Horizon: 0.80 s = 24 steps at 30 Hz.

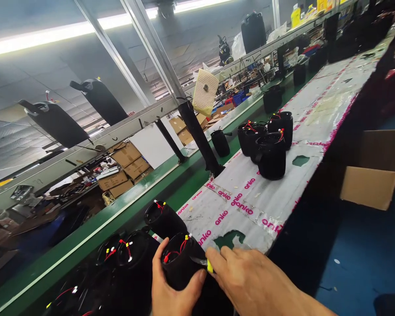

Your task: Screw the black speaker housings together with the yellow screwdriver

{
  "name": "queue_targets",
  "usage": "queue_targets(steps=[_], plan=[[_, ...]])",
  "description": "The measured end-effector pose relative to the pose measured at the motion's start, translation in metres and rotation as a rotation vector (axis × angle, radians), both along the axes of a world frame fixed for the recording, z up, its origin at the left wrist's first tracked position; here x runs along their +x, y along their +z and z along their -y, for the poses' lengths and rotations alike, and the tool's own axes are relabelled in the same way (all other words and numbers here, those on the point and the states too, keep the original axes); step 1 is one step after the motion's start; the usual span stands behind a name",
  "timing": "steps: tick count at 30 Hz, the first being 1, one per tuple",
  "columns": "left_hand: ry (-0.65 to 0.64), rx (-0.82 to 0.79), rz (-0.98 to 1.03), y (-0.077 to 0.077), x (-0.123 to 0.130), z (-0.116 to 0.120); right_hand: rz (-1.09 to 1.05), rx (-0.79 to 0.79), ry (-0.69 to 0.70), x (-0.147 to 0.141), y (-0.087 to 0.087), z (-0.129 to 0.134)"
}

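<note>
My left hand point(173, 292) is wrapped round a black fabric-covered cylinder point(181, 273), thumb and fingers on either side of its upper part. Red wires with small white and yellow connectors point(186, 238) show in its open top. In my right hand point(246, 272) is a utility knife point(210, 266) with a yellow handle, its blade against or very near the cylinder's rim; I cannot tell whether they touch. Just behind stands another black cylinder point(166, 221), and several more crowd to the left, wires sticking out of their tops.
A bench covered in white sheeting with pink print point(230, 197) runs away to the right, with more black cylinders point(271, 158) on it. Beside it lies a green conveyor belt point(125, 224). A dark post point(197, 136) rises between them. An open cardboard box point(368, 186) is at right.
</note>
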<state>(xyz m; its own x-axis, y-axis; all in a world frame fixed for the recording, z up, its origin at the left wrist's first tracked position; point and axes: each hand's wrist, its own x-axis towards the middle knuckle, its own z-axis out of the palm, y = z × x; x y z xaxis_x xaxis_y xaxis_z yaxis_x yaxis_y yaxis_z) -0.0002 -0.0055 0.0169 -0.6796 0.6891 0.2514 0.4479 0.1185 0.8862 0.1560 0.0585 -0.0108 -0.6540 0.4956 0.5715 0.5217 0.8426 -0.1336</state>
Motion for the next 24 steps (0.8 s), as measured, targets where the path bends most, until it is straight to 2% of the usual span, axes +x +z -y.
queue_targets(steps=[8,15,20,24], plan=[[0.017,-0.019,-0.059,-0.004,-0.001,-0.001,-0.010,0.036,-0.046,-0.002,0.006,0.003],[0.011,0.021,-0.104,-0.008,-0.006,-0.001,0.029,-0.015,-0.102,-0.006,0.011,0.007],[0.002,0.013,-0.021,-0.005,-0.006,0.000,-0.073,0.016,-0.026,-0.002,0.000,0.004],[0.011,-0.032,-0.026,0.000,0.003,-0.001,-0.151,0.040,-0.021,0.001,-0.011,0.006]])
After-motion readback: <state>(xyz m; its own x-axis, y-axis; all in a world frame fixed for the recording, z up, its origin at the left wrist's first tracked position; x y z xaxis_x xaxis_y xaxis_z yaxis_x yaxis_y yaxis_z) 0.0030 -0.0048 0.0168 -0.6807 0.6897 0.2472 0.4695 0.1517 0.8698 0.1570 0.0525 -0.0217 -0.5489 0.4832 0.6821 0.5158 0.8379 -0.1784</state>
